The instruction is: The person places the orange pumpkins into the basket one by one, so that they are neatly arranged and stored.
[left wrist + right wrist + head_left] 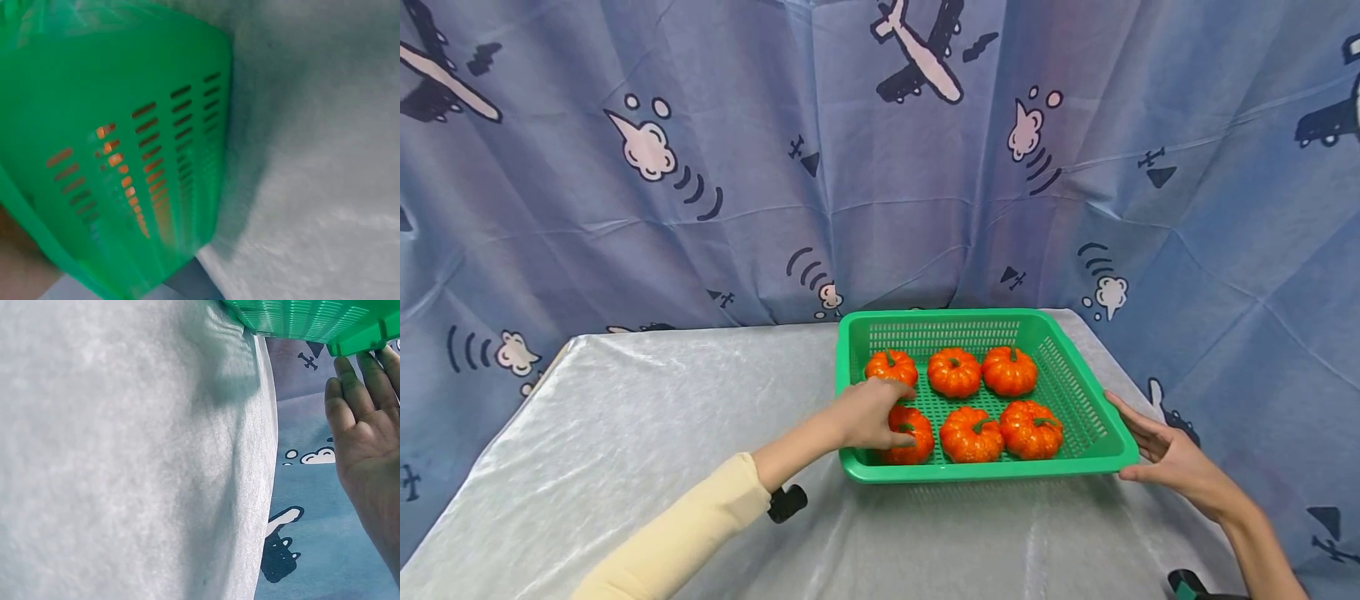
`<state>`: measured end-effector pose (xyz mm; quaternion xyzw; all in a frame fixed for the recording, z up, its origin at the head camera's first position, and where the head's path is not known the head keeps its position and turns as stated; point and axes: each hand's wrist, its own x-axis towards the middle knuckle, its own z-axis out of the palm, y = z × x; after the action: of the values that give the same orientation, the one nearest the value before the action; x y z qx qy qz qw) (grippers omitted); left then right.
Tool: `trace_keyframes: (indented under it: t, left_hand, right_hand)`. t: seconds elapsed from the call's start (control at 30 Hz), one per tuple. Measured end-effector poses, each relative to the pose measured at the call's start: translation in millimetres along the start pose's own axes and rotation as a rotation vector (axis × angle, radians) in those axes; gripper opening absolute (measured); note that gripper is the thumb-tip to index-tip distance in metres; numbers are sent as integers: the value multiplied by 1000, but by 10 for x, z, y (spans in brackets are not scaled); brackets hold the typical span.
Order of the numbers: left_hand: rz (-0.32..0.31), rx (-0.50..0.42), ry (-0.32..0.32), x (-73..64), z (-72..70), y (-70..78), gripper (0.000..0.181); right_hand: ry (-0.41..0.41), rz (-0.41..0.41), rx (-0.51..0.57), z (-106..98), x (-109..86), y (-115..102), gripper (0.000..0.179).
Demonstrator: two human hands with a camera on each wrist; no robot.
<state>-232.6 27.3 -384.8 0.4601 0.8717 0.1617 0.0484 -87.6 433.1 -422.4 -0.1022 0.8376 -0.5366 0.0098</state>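
A green plastic basket holds several shiny orange pumpkins in two rows of three. My left hand reaches over the basket's left rim, thumb and fingers spread around the front-left pumpkin. Its thumb overlaps that pumpkin; the fingers are close behind it, near the back-left pumpkin. In the left wrist view, part of the left hand shows at the lower left, beyond the blurred slotted basket wall. My right hand is at the basket's right end, its extended fingertips right at the rim in the right wrist view.
A pale grey cloth covers the table under the basket. Behind and to the right hangs a blue curtain printed with airplanes. The basket stands near the table's back and right edges. A small black device shows below the left wrist.
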Motion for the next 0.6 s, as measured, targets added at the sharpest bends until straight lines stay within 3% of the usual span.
trace_keyframes:
  t: [0.1, 0.23, 0.6]
  left_hand:
    - [61, -113, 97, -56, -26, -73, 52]
    - [95, -178, 180, -124, -43, -161, 51]
    - [38, -233, 387, -331, -97, -383, 54]
  right_hand:
    - [3, 11, -5, 6, -2, 6, 89]
    - [1, 13, -3, 6, -9, 17, 88]
    - [-6, 8, 13, 5, 3, 10, 87]
